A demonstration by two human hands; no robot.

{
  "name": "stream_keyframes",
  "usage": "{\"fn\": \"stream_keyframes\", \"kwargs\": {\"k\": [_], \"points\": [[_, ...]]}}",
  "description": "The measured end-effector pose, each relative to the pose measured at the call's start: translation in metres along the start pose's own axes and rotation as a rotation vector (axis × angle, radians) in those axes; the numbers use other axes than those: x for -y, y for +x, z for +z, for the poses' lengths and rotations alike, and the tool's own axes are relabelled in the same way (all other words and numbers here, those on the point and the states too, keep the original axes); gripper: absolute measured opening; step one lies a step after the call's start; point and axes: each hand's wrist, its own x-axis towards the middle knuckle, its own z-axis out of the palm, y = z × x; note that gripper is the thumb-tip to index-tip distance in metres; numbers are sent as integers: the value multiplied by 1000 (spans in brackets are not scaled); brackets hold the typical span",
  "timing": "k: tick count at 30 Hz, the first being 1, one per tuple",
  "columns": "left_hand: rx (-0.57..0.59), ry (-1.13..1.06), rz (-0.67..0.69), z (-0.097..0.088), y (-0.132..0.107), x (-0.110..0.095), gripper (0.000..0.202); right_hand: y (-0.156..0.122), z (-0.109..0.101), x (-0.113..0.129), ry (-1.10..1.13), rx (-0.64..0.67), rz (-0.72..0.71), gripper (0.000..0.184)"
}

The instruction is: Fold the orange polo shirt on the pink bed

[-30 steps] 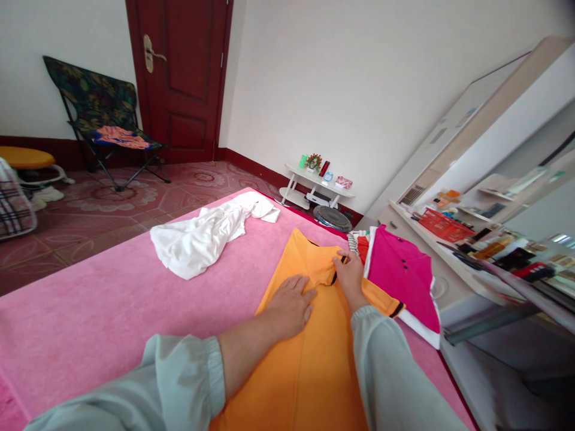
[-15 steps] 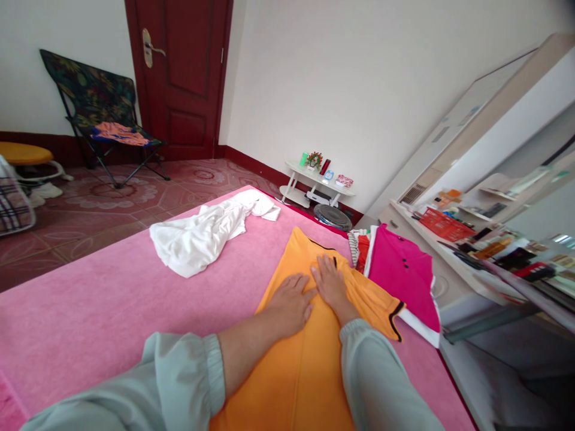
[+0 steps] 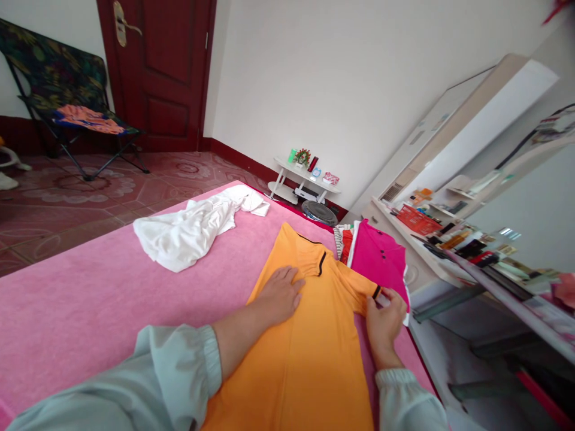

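An orange shirt (image 3: 314,353) with black-trimmed sleeves lies spread on the pink bed cover (image 3: 81,311). Its left sleeve is folded inward, so the black cuff rests near the middle of the upper part. My left hand (image 3: 281,296) lies flat on the shirt just below that folded sleeve, fingers stretched out. At the right, my right hand (image 3: 386,314) pinches the cuff of the other sleeve, which points outward. Beyond that sleeve lies a magenta shirt (image 3: 377,251) with dark buttons, on top of white cloth.
A crumpled white garment (image 3: 184,233) lies on the bed at left. Striped and red clothes (image 3: 345,242) sit beside the magenta shirt. Along the right stands a dressing table with a red basket (image 3: 417,219) and bottles. A folding chair (image 3: 67,90) and a low white shelf (image 3: 309,173) stand beyond.
My right hand has moved from the shirt's middle to the right and taken hold of the right sleeve's cuff. My left hand stays flat on the shirt. The view has turned slightly rightward.
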Motion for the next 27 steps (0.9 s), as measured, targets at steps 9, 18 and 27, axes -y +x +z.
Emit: {"fn": "stream_keyframes", "kwargs": {"k": [9, 18, 27], "points": [[5, -5, -3, -2, 0, 0, 42, 20, -4, -16, -163, 214, 290, 73], [-1, -20, 7, -2, -2, 2, 41, 16, -5, -2, -120, 207, 201, 32], [-29, -71, 10, -3, -1, 3, 38, 70, -22, 29, -46, 135, 255, 34]]}}
